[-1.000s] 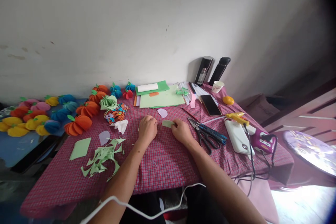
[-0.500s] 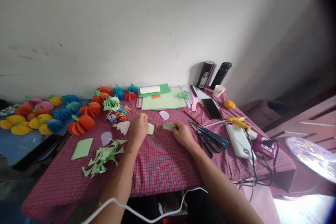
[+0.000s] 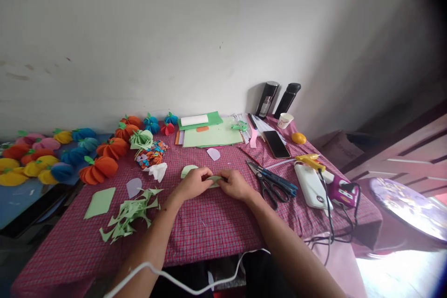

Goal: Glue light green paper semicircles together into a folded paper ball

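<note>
No lettering is legible; marks on the paper cup [image 3: 285, 121] and white device [image 3: 309, 185] are too small

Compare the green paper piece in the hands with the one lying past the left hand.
The held piece is between the fingers of the left hand and right hand; the lying piece rests on the tablecloth. The held piece shows as a narrow band, the lying piece as a broader, rounded shape. Both are pale green.

Between left hand [image 3: 194, 182] and right hand [image 3: 235, 183] is a paper piece [image 3: 214, 183]; on the table [image 3: 216, 235], scraps [image 3: 129, 214] lie left, scissors [image 3: 262, 180] right, a phone [image 3: 276, 144] beyond the scissors, stacked sheets [image 3: 213, 138] far in the middle.
</note>
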`<move>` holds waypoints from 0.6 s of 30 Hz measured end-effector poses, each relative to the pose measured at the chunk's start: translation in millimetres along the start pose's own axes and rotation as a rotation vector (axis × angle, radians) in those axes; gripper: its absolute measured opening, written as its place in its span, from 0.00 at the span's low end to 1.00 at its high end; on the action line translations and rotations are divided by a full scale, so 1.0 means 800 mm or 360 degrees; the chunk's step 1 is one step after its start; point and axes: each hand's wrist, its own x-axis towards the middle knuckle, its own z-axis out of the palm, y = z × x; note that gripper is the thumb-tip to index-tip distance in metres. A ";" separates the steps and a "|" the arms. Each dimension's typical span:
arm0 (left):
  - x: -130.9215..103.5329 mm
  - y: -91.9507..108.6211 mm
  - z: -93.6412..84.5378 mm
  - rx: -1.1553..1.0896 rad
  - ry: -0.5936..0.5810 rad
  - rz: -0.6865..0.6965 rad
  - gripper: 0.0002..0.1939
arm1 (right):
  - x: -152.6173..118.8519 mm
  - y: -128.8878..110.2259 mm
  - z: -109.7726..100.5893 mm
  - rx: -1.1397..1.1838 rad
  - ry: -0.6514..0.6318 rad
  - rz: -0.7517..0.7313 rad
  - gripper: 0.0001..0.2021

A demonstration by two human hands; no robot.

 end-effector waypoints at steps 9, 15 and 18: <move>0.001 0.002 -0.003 -0.0106 0.0006 -0.0158 0.07 | 0.008 0.000 0.001 0.0828 0.0433 0.0352 0.09; 0.002 -0.004 0.007 -0.0233 0.0023 -0.0089 0.06 | 0.001 -0.005 -0.003 0.0695 0.0362 0.0036 0.08; 0.002 -0.007 0.010 -0.0033 0.0106 -0.0053 0.08 | -0.002 -0.009 -0.005 0.0265 0.0318 -0.0051 0.04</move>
